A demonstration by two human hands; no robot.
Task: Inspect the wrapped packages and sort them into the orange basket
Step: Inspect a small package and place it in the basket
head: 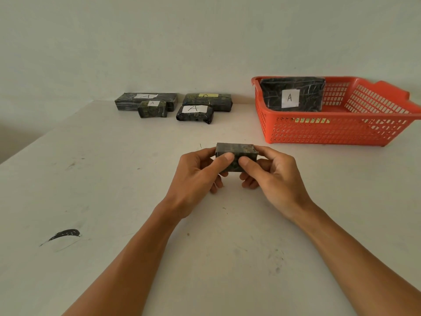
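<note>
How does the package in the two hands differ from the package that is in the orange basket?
The package in the hands looks small; the package in the basket looks much larger. The held one shows no label from here; the basket one shows a white label with the letter A. The left hand and right hand hold the first above the table; the second leans against the orange basket wall. Both have dark wrapping.

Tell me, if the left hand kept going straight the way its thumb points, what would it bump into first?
The left hand already grips the small package; its thumb points toward the right hand on the other side. Pushing on, it would probably press the package into that hand's thumb, though depth is hard to judge.
</note>
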